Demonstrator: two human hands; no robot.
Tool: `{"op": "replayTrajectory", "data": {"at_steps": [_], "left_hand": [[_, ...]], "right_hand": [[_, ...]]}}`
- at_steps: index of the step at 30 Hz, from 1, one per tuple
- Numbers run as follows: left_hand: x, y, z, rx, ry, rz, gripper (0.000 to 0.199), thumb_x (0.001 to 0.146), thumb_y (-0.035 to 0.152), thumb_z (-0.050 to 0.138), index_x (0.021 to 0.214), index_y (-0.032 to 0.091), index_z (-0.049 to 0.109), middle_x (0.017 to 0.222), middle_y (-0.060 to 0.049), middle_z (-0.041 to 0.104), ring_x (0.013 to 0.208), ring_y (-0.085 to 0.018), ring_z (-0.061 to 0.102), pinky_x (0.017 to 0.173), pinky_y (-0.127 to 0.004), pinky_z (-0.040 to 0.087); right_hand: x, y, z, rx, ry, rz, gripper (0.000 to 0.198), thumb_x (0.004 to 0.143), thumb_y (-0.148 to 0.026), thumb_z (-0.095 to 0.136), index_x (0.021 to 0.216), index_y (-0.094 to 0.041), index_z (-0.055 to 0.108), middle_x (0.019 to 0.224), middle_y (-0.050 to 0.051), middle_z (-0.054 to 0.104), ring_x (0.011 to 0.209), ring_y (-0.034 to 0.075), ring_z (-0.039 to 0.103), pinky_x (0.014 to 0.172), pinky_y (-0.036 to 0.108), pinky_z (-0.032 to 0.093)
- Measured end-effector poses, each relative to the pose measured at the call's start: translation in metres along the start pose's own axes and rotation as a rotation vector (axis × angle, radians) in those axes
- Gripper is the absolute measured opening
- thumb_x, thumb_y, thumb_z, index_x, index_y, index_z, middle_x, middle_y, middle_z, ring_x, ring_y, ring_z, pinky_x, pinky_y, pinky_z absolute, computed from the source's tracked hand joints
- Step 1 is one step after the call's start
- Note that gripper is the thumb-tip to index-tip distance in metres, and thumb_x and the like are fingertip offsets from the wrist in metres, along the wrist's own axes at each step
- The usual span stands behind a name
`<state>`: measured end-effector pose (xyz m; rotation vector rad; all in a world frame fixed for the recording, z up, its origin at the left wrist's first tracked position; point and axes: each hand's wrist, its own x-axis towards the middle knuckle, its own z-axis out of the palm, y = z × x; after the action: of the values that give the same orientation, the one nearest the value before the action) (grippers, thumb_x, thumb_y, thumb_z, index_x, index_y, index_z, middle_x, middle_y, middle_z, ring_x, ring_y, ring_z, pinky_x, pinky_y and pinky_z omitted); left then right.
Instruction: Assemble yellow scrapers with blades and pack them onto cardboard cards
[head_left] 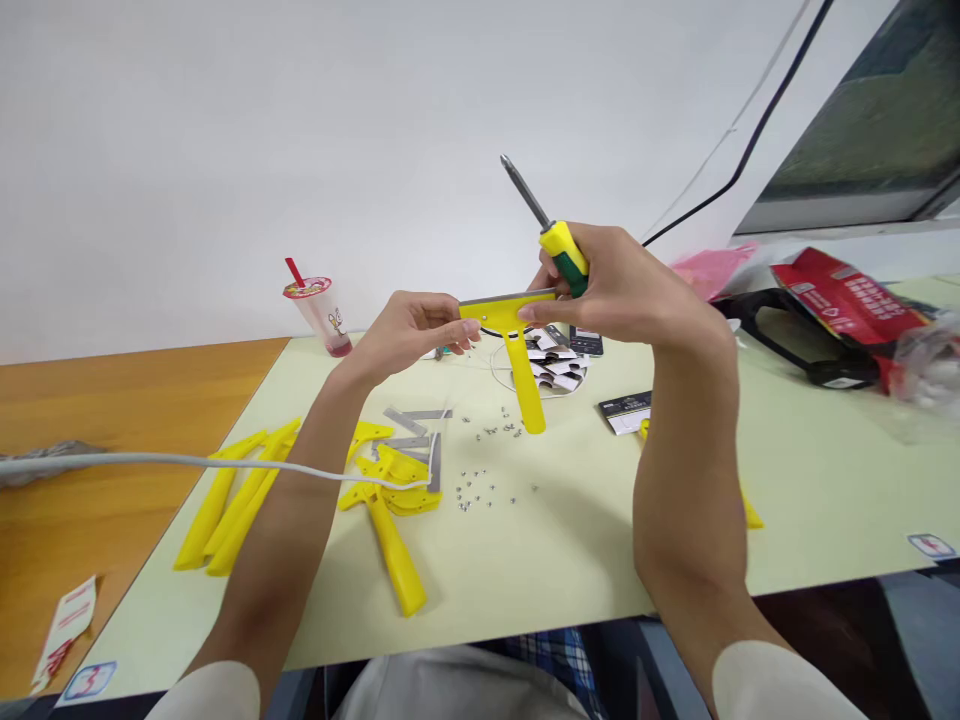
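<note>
My left hand (415, 333) pinches the left end of a yellow scraper (529, 385), raised above the table with its handle hanging down. A grey blade edge shows along its top. My right hand (611, 285) grips the scraper's right end with thumb and fingers. The same hand also holds a screwdriver (564, 253) with a yellow and green handle, its metal tip pointing up and left. Below lie several small screws and nuts (478, 490) on the table. Yellow scraper parts (397, 555) and flat grey blades (409, 441) lie to the left of them.
Yellow handles (232, 495) lie at the table's left. A cup with a red straw (328, 315) stands at the back left. Printed cards (562, 370) are piled behind the scraper. A red bag (847, 295) sits at the right. A white cable (225, 462) crosses in front.
</note>
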<state>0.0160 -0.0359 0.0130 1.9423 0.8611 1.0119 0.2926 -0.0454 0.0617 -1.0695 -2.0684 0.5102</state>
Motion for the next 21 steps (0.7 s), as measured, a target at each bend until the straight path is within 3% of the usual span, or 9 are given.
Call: {"op": "replayTrajectory", "data": {"at_steps": [6,14,16,19,21], "left_hand": [[0.003,-0.002,0.009,-0.020,0.074,0.003,0.038,0.084,0.051,0.090,0.075,0.018,0.074,0.080,-0.009,0.079,0.081,-0.023,0.079,0.072,-0.033,0.058],[0.003,-0.005,0.005,-0.037,0.040,-0.027,0.036,0.082,0.050,0.092,0.082,0.017,0.078,0.083,-0.010,0.080,0.087,-0.024,0.080,0.077,-0.034,0.059],[0.003,-0.008,0.001,-0.025,-0.113,-0.066,0.037,0.082,0.050,0.091,0.098,0.018,0.082,0.096,-0.011,0.083,0.094,-0.025,0.080,0.082,-0.035,0.060],[0.004,-0.021,0.002,0.103,-0.499,-0.190,0.049,0.083,0.048,0.090,0.123,0.021,0.079,0.111,-0.011,0.084,0.100,-0.025,0.079,0.086,-0.033,0.059],[0.007,-0.035,0.013,0.258,-0.705,-0.256,0.046,0.082,0.046,0.090,0.120,0.021,0.080,0.107,-0.009,0.085,0.098,-0.024,0.079,0.082,-0.030,0.057]], "right_hand": [[-0.004,-0.006,-0.005,-0.074,-0.060,0.010,0.033,0.079,-0.033,0.094,0.090,-0.026,0.064,0.093,0.002,0.073,0.077,0.023,0.063,0.063,0.039,0.049],[-0.004,-0.005,-0.006,-0.136,-0.144,0.021,0.036,0.081,-0.035,0.093,0.094,-0.026,0.061,0.102,0.003,0.076,0.083,0.023,0.067,0.064,0.037,0.047],[-0.006,-0.006,-0.009,-0.157,-0.172,0.019,0.033,0.083,-0.034,0.091,0.095,-0.026,0.060,0.102,0.003,0.077,0.083,0.023,0.067,0.063,0.036,0.047],[-0.011,-0.006,-0.017,-0.201,-0.168,0.029,0.031,0.084,-0.029,0.088,0.096,-0.026,0.060,0.105,0.002,0.078,0.083,0.023,0.069,0.063,0.038,0.049],[-0.016,-0.005,-0.022,-0.210,-0.137,0.037,0.032,0.082,-0.028,0.090,0.094,-0.026,0.060,0.105,0.002,0.079,0.084,0.025,0.071,0.064,0.040,0.052]]}}
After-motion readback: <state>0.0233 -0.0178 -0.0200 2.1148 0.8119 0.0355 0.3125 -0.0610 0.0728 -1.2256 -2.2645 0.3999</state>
